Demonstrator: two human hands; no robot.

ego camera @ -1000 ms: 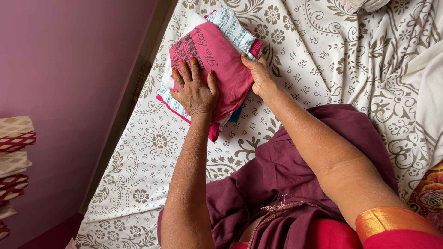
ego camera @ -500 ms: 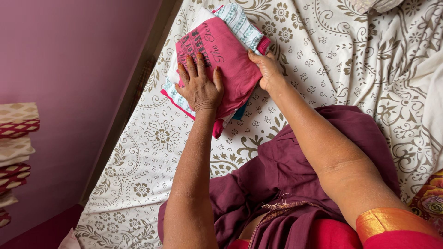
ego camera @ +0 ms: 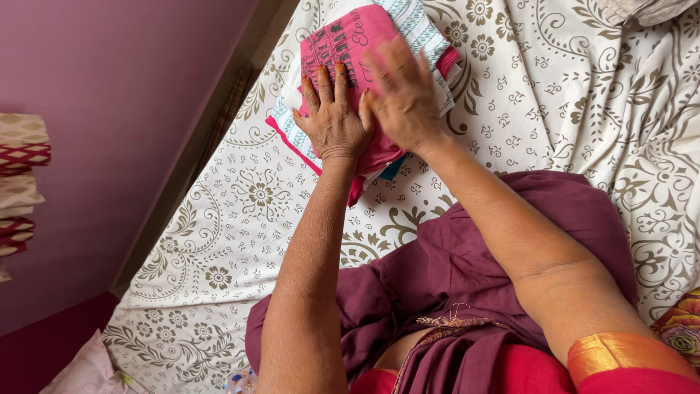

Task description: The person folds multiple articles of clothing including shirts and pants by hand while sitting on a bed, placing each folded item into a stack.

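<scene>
- Left hand (ego camera: 334, 120) flat on the folded pink garment (ego camera: 343, 44), fingers spread and straight, palm down, gripping nothing.
- Right hand (ego camera: 403, 95) also flat on the same garment, just right of the left one and touching it at the thumb side; fingers extended, slightly blurred, no grasp visible.
- Pink garment lying on top of a small stack at the far middle of the bed, dark printing on its upper face.
- Under it: a folded white cloth with teal stripes (ego camera: 419, 22), edges showing at the far right and along the near left side; a pink-red hem and a scrap of blue fabric (ego camera: 394, 168) peeping out at the near edge.
- Stack resting on the patterned bedsheet (ego camera: 240, 219), cream with brown floral print, well clear of the maroon garment (ego camera: 467, 270) spread over the lap in the near field.
- Step in hand, by judgement: pressing and smoothing the top fold flat onto the pile.
- Next move likely calls for even downward pressure and a sweep outward toward the edges, keeping the layers below from sliding.
- No box, basket or other container in view; only the loose pile itself.
- Folded patterned fabrics (ego camera: 22, 182) stacked at far left against the purple wall (ego camera: 109, 109).
</scene>
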